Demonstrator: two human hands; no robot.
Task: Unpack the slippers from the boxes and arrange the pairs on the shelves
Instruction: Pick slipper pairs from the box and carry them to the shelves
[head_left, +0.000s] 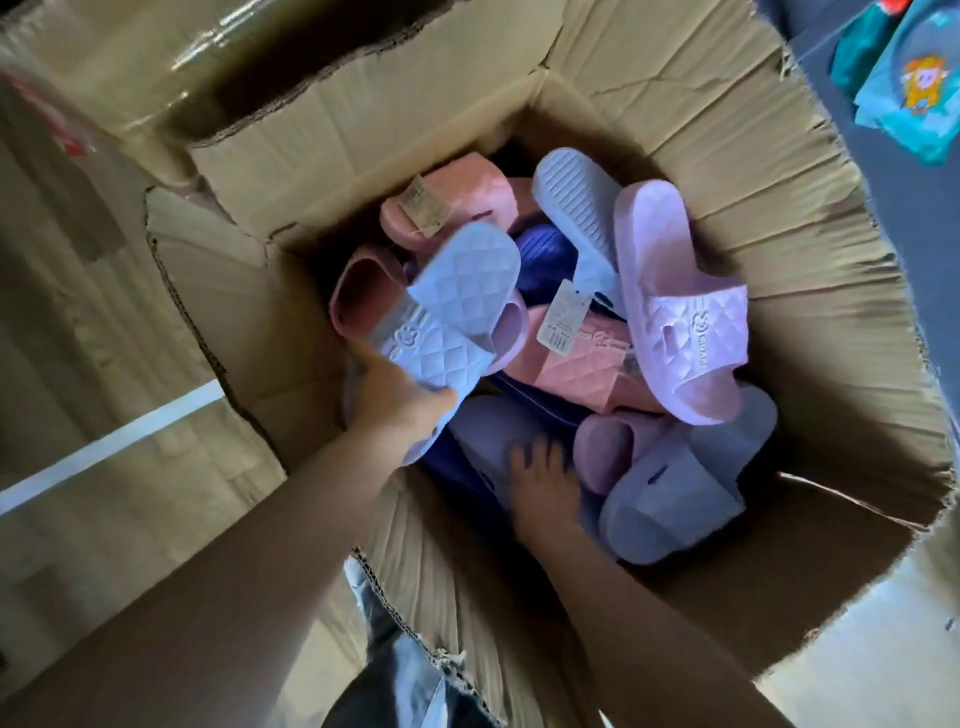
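An open cardboard box (810, 291) holds several loose slippers in pale blue, pink, lilac and dark purple. My left hand (400, 405) grips a pale blue quilted slipper (457, 312) by its near end, lifted a little above the pile. My right hand (543, 480) reaches down into the box with its fingers spread, resting on a pale blue slipper (493, 426) low in the pile. A lilac quilted slipper (685, 306) lies on top at the right. A pink slipper (571, 364) with a paper tag lies in the middle.
The box flaps stand open with torn edges all around. Another taped cardboard box (104, 218) stands at the left. Teal printed cloth (904, 88) shows at the top right, outside the box. Another pale blue slipper (691, 493) lies at the near right of the pile.
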